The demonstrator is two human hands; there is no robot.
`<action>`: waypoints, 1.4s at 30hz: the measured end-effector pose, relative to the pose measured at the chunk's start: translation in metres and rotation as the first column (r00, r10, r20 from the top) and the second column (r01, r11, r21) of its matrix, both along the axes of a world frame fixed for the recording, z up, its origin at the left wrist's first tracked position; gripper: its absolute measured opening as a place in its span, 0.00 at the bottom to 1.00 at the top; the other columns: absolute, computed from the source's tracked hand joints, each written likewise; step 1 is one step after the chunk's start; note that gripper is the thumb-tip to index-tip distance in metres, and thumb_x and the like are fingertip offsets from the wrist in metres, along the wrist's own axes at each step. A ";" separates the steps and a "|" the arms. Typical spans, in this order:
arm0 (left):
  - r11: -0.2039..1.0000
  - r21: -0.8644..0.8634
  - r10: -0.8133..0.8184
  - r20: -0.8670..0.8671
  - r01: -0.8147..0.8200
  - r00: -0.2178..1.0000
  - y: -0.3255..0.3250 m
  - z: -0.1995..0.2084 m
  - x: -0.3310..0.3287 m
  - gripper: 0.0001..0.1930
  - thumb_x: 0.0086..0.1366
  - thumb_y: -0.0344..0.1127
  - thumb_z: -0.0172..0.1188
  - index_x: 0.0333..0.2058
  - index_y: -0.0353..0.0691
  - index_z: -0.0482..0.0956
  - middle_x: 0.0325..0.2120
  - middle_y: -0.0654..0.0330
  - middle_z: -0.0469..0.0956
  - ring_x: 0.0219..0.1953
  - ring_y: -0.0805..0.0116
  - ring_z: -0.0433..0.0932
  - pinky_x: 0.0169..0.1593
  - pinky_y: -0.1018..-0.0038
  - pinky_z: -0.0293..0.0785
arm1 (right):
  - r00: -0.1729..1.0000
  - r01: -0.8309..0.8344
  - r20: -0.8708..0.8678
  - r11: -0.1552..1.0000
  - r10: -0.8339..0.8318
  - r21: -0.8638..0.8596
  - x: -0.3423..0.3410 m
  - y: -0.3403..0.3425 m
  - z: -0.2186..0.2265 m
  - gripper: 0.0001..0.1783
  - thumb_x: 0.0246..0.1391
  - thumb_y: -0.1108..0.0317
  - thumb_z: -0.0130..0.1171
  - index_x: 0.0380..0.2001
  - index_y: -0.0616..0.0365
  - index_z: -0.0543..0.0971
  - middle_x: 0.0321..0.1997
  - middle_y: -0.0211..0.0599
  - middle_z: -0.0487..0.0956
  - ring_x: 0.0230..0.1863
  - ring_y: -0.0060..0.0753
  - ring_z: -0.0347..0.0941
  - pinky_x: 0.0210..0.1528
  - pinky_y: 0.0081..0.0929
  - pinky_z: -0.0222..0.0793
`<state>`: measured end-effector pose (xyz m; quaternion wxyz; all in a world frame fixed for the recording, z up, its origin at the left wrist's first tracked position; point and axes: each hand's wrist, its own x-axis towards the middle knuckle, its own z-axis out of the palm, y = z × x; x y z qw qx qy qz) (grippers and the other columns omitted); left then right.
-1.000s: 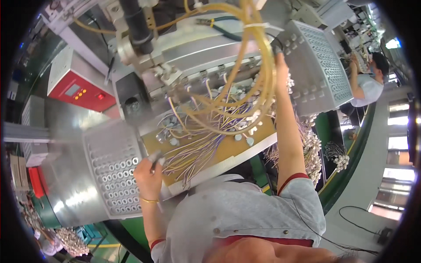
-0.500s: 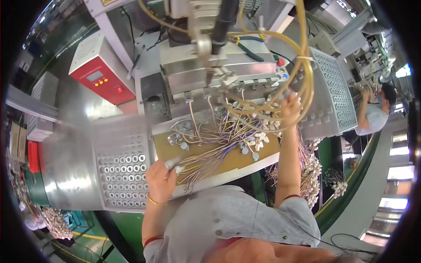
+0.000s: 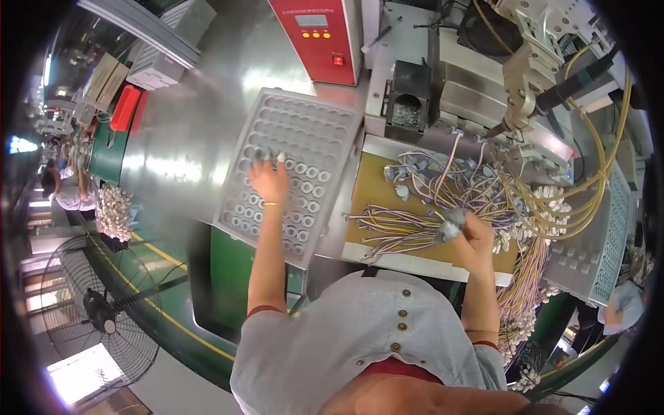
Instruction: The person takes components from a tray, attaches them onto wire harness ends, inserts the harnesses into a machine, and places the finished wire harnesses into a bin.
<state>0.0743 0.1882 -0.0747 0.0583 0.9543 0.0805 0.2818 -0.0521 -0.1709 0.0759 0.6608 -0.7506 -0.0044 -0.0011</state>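
On the steel bench, a pale tray carries rows of metal rings; above them the left hand has its fingers parted, any grip indiscernible. Right of the tray, the right hand draws covered fingertips together over bundled wires; whether they pinch any cannot be told. Beyond, a red control box bears white printed characters above its screen.

Bright, pale light filled the room, and I saw it glare in white streaks off the steel table. A pane behind the fan was washed out to white. Toward the black circular rim, straight edges bowed and details smeared.
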 end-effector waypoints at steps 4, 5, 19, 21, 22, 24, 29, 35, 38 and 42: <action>0.995 0.096 0.021 -0.167 -0.005 0.986 0.004 0.013 0.001 0.16 0.51 0.41 0.54 0.35 0.38 0.75 0.35 0.50 0.70 0.39 0.50 0.66 0.44 0.60 0.61 | 0.999 -0.019 -0.036 0.987 0.014 -0.157 0.002 0.010 -0.013 0.04 0.46 0.76 0.52 0.28 0.65 0.73 0.19 0.27 0.72 0.21 0.14 0.66 0.22 0.13 0.62; 0.996 0.087 0.000 -0.170 0.015 0.985 0.007 0.016 0.002 0.16 0.51 0.41 0.54 0.35 0.38 0.75 0.35 0.50 0.70 0.39 0.50 0.66 0.44 0.60 0.61 | 0.999 0.000 -0.040 0.986 -0.006 -0.166 0.004 0.016 -0.012 0.04 0.46 0.76 0.52 0.28 0.65 0.73 0.19 0.27 0.72 0.21 0.14 0.66 0.22 0.13 0.62; -0.369 -0.923 -0.784 0.247 -0.108 0.570 -0.169 0.121 -0.075 0.18 0.52 0.24 0.55 0.43 0.31 0.67 0.36 0.54 0.73 0.29 0.70 0.75 0.26 0.82 0.71 | 0.987 0.127 0.111 0.986 -0.115 -0.109 0.015 0.023 -0.024 0.03 0.40 0.77 0.54 0.19 0.65 0.71 0.14 0.24 0.66 0.18 0.09 0.57 0.17 0.13 0.53; -0.365 -0.924 -0.797 0.246 -0.115 0.551 -0.172 0.123 -0.076 0.18 0.52 0.23 0.55 0.44 0.30 0.67 0.36 0.54 0.73 0.30 0.70 0.74 0.25 0.82 0.71 | 0.985 0.142 0.111 0.986 -0.133 -0.083 0.013 0.022 -0.022 0.03 0.40 0.77 0.54 0.19 0.65 0.71 0.14 0.23 0.66 0.18 0.08 0.56 0.17 0.13 0.52; -0.364 -0.924 -0.801 0.246 -0.118 0.545 -0.173 0.124 -0.077 0.18 0.52 0.23 0.55 0.44 0.30 0.67 0.36 0.54 0.73 0.30 0.70 0.74 0.25 0.82 0.71 | 0.984 0.148 0.111 0.987 -0.142 -0.056 0.013 0.022 -0.020 0.04 0.40 0.77 0.54 0.18 0.65 0.70 0.13 0.23 0.65 0.18 0.08 0.56 0.16 0.13 0.52; -0.388 -0.915 -0.817 0.286 -0.110 0.501 -0.175 0.125 -0.078 0.21 0.52 0.21 0.55 0.47 0.29 0.64 0.37 0.57 0.72 0.34 0.74 0.72 0.29 0.83 0.71 | 0.981 0.144 0.140 0.987 -0.133 -0.067 0.013 0.021 -0.013 0.04 0.40 0.77 0.55 0.18 0.65 0.70 0.13 0.23 0.65 0.17 0.08 0.56 0.16 0.13 0.52; -0.406 -0.912 -0.811 0.333 -0.053 0.481 -0.176 0.130 -0.083 0.20 0.52 0.20 0.54 0.46 0.28 0.65 0.37 0.57 0.73 0.35 0.74 0.72 0.32 0.81 0.71 | 0.964 0.157 0.230 0.983 -0.131 -0.098 0.014 0.020 -0.008 0.06 0.38 0.76 0.56 0.16 0.64 0.69 0.11 0.25 0.64 0.15 0.09 0.54 0.14 0.14 0.50; -0.300 -0.935 -0.811 0.355 0.190 0.464 -0.181 0.132 -0.081 0.16 0.52 0.20 0.54 0.42 0.30 0.70 0.35 0.58 0.73 0.34 0.74 0.72 0.36 0.79 0.71 | 0.975 0.081 0.218 0.983 -0.044 -0.166 0.015 0.017 0.010 0.07 0.34 0.74 0.56 0.14 0.63 0.68 0.09 0.29 0.60 0.13 0.12 0.54 0.13 0.17 0.50; -0.309 -0.950 -0.819 0.294 0.052 0.494 -0.183 0.136 -0.081 0.13 0.53 0.21 0.54 0.40 0.31 0.71 0.33 0.59 0.74 0.33 0.75 0.72 0.35 0.79 0.71 | 0.989 0.024 0.151 0.989 -0.003 -0.143 0.014 0.019 0.005 0.05 0.35 0.76 0.55 0.15 0.63 0.69 0.10 0.27 0.62 0.14 0.11 0.55 0.14 0.16 0.51; -0.448 -0.872 -0.758 0.254 -0.197 0.600 -0.189 0.129 -0.077 0.10 0.55 0.25 0.53 0.37 0.33 0.72 0.30 0.61 0.75 0.29 0.76 0.72 0.28 0.82 0.69 | 0.996 0.086 0.007 0.996 -0.086 -0.004 0.010 0.022 -0.009 0.05 0.41 0.75 0.52 0.25 0.63 0.72 0.14 0.24 0.65 0.19 0.09 0.57 0.18 0.14 0.54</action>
